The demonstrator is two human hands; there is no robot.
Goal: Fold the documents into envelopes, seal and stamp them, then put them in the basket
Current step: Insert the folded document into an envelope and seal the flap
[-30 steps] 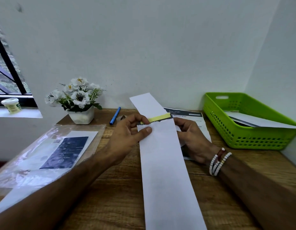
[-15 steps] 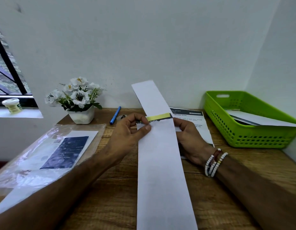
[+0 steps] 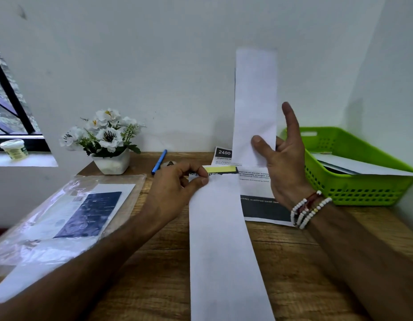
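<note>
A long white envelope (image 3: 221, 239) lies lengthwise on the wooden desk, its far end showing a yellow adhesive strip (image 3: 220, 169) and a dark printed edge. My left hand (image 3: 175, 188) pinches that end at its left corner. My right hand (image 3: 286, 163) pinches a long white paper piece (image 3: 255, 93) between thumb and fingers and holds it upright above the envelope's far end, index finger pointing up. Whether this piece is the flap or a folded sheet I cannot tell. A printed document (image 3: 258, 207) lies flat under my right wrist. The green basket (image 3: 363, 188) at the right holds white envelopes.
A clear plastic sleeve (image 3: 62, 216) with papers covers the desk's left side. A white pot of flowers (image 3: 113, 163) and a blue pen (image 3: 159, 162) stand near the wall. A small jar (image 3: 13, 148) sits on the window sill.
My right hand rose from beside the envelope and lifted the white paper piece from a low slant to upright. The left hand kept its pinch at the yellow strip.
</note>
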